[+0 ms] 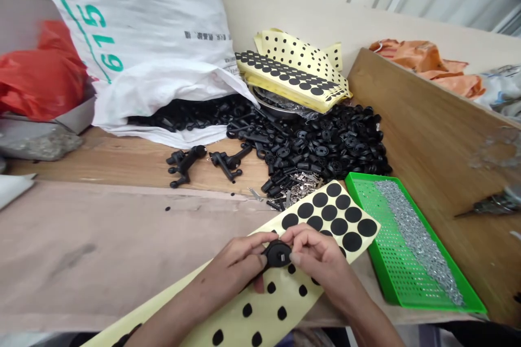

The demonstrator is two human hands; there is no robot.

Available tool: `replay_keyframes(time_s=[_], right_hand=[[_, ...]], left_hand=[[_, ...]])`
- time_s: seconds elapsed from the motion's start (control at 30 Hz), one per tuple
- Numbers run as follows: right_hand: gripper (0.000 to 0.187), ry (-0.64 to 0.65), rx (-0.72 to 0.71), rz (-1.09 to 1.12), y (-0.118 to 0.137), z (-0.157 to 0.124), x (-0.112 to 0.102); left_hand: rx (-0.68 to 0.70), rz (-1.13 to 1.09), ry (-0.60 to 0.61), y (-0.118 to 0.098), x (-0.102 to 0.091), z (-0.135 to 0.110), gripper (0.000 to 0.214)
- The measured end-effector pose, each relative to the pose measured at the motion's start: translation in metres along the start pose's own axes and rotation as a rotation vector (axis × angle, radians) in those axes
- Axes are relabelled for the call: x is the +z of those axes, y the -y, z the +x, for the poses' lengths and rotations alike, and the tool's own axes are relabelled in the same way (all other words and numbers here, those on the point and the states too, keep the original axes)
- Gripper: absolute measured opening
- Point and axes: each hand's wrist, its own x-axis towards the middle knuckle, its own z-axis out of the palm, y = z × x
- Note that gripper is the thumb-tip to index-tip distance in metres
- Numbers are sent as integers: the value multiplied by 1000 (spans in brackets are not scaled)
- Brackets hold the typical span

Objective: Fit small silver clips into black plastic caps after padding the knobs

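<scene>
My left hand is closed around the stem of a black plastic part with a round, disc-shaped head, which has a small bright metal piece at its middle. On the other side, the fingers of my right hand are pinched at the rim of the same disc. Whether a thin sticker lies between those fingers cannot be made out. Beneath both hands stretches a yellow backing sheet. Large round black stickers fill its far end, while the nearer stretch shows only small black dots.
A heap of black plastic parts lies ahead, with metal clips before it. Two jointed black pieces sit left of it. A green tray holds small metal parts. Behind stand a white sack and stacked sticker sheets.
</scene>
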Motion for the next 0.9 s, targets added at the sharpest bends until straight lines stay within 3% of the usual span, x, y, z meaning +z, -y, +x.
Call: replay_keyframes(time_s=[0.57, 0.77, 0.9], right_hand=[[8, -21, 44, -60, 8, 1, 5], [7, -19, -50, -144, 4, 1, 7], [14, -77, -176, -355, 7, -3, 8]], left_hand=[[27, -51, 1, 13, 3, 5, 41], [52, 71, -95, 8, 8, 2, 30], [100, 182, -215, 8, 12, 1, 26]])
